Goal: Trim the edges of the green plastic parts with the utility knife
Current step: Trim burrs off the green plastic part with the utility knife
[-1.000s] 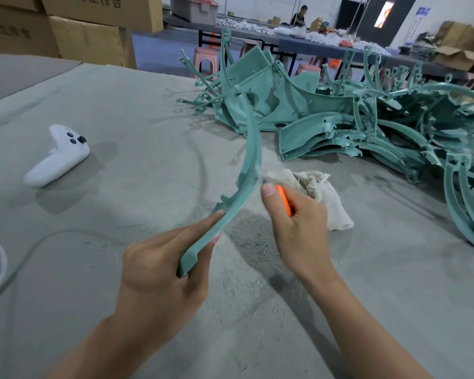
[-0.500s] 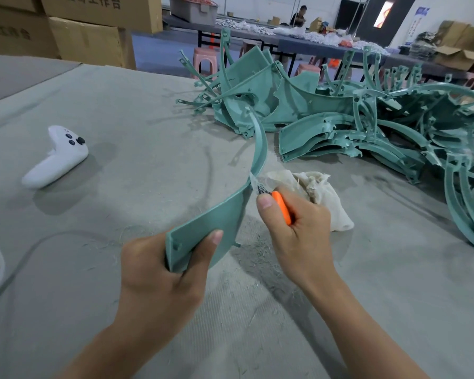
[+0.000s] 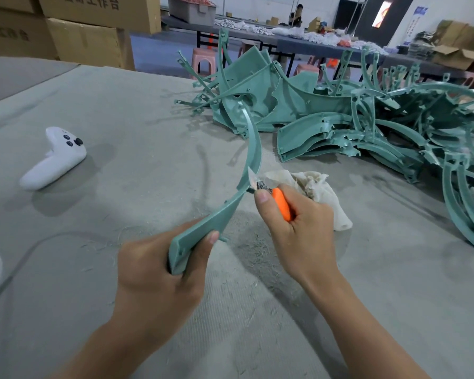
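1. Head view, against the earlier frames: the left hand (image 3: 159, 269) now grips the near end of the curved green part (image 3: 253, 149) with its thumb pressed on the broad face. A second ago the part stood edge-on with a finger stretched along it. The part arcs up and away above the table (image 3: 121, 110), held clear of it.
2. The right hand (image 3: 298, 228) is closed round the orange utility knife (image 3: 282, 205), thumb stretched toward the tip. The blade touches the part's right edge at mid-arc, almost where it was half a second ago.
3. The white controller (image 3: 54, 160), the crumpled cloth (image 3: 312, 187) behind the knife hand and the pile of green parts (image 3: 367, 127) lie as before. Fine shavings (image 3: 246, 242) are scattered under the hands.
4. Containers: a grey bin (image 3: 192, 12) on a far table holds small reddish and white pieces, too small to tell apart. Closed cardboard boxes (image 3: 91, 42) are stacked at far left. An open carton (image 3: 454, 56) sits far right, its contents hidden.
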